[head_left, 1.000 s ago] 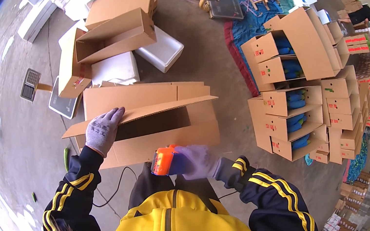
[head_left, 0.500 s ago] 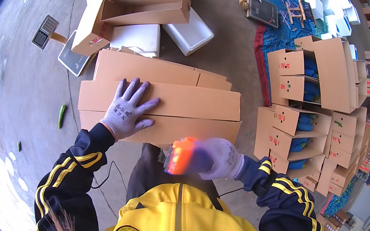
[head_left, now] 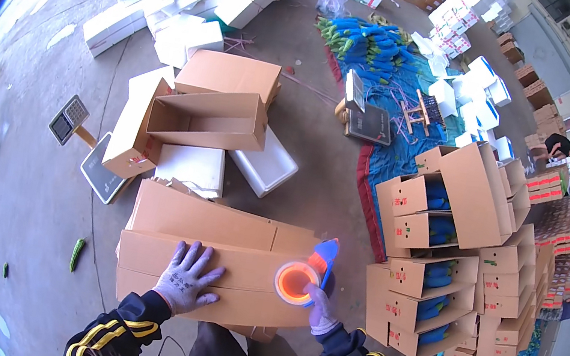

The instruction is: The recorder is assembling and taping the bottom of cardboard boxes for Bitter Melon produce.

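Observation:
A closed cardboard box point(head_left: 234, 295) lies in front of me, its two top flaps meeting along a lengthwise seam. My left hand point(head_left: 184, 284), in a pale purple glove, rests flat on its left part with the fingers spread. My right hand point(head_left: 322, 311), gloved alike, is closed round the handle of a blue and orange tape dispenser point(head_left: 321, 258). A wide roll of tape on it faces up over the box's right end. Whether the dispenser touches the cardboard I cannot tell. Just beyond lies a stack of flattened cardboard cartons point(head_left: 208, 222).
Open cartons of blue-wrapped vegetables point(head_left: 422, 309) are stacked at the right. An empty carton point(head_left: 211, 119) and a white foam box point(head_left: 268, 164) sit ahead, a platform scale point(head_left: 103, 169) to the left. A second scale point(head_left: 369, 123) stands on blue sheeting; loose green vegetables point(head_left: 77, 254) lie on the floor.
My right hand has carried the tape dispenser from near my body out to the box's right end. My left hand stays on the box. My view has tilted up, showing more ground ahead.

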Demonstrator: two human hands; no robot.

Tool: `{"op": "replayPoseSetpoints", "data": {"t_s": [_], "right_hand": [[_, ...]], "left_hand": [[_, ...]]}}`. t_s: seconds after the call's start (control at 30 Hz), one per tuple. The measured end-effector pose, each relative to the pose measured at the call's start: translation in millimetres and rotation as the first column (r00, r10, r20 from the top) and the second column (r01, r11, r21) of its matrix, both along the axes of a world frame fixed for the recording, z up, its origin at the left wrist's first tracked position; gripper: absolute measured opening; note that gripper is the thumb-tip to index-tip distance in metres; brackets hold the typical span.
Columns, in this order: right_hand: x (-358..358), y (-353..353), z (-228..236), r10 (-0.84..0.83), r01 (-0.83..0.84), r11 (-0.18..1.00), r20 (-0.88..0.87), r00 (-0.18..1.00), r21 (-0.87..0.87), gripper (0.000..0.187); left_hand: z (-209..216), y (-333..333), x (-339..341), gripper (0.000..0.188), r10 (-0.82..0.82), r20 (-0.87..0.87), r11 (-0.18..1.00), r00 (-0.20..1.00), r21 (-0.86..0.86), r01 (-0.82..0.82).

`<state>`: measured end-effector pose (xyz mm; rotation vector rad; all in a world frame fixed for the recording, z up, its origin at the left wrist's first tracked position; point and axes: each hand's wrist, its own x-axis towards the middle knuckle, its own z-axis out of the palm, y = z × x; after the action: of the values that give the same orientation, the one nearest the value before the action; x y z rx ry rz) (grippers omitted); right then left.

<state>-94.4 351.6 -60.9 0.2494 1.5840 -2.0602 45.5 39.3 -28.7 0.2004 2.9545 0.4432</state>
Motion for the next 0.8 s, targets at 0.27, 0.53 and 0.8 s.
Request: {"op": "replayPoseSetpoints", "data": {"t_s": [0.27, 0.53, 0.8], "right_hand": [[-42.9, -37.1, 122.9, 0.747, -0.268, 0.629, -0.472, 0.467, 0.73, 0.052], [-46.9, -79.9, 76.8, 0.898, -0.467, 0.319, -0.421, -0.13, 0.825, 0.072], [-35.1, -80.4, 82.7, 0.887, -0.418, 0.292, -0.407, -0.218, 0.86, 0.072]], "left_hand": [[-12.5, -5.1, -7.5, 0.059, 0.01, -0.06, 1.0, 0.998, -0.027, -0.012], [-15.3, -12.2, -11.8, 0.046, 0.032, -0.16, 0.994, 0.987, 0.106, -0.015], [5.7, 19.5, 29.7, 0.041, 0.451, 0.552, -0.43, 0.702, 0.823, -0.371]]}}
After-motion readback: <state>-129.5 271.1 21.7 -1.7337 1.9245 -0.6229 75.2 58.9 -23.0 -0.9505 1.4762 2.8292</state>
